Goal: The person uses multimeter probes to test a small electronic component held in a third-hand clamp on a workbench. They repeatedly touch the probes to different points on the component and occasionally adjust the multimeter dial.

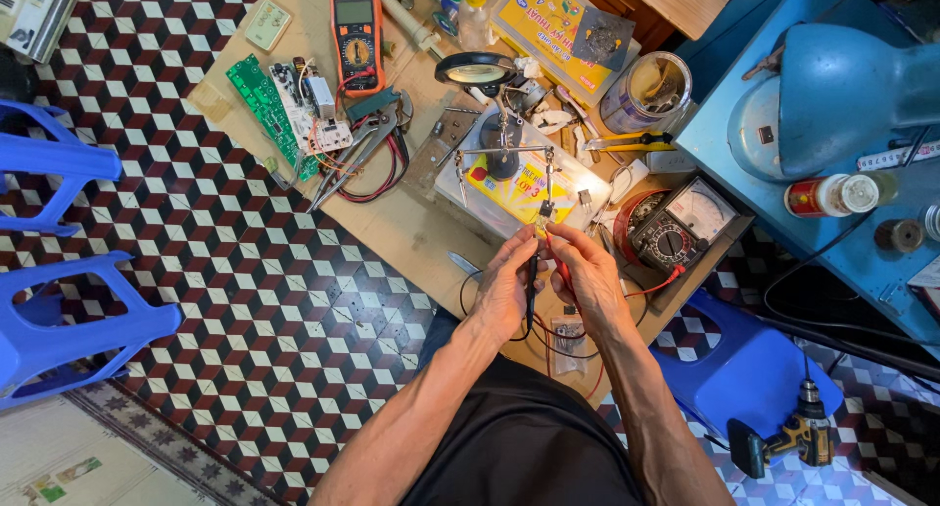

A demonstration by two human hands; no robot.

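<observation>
My left hand [506, 289] pinches a black probe [532, 289], my right hand [587, 276] a red probe [562, 267]; both tips meet a small part [544, 210] clipped in the stand [504, 144] beside the meter [682, 227].

an electronics repair workshop: multimeters [356, 38], circuit boards [262, 100], cluttered workbench [411, 232].

A single head-worn camera looks steeply down from above the seated person, close over both hands; the wooden workbench [411, 227] stretches beyond the fingertips, and the tiled floor [245, 300] fills the frame left of the fingers.
</observation>
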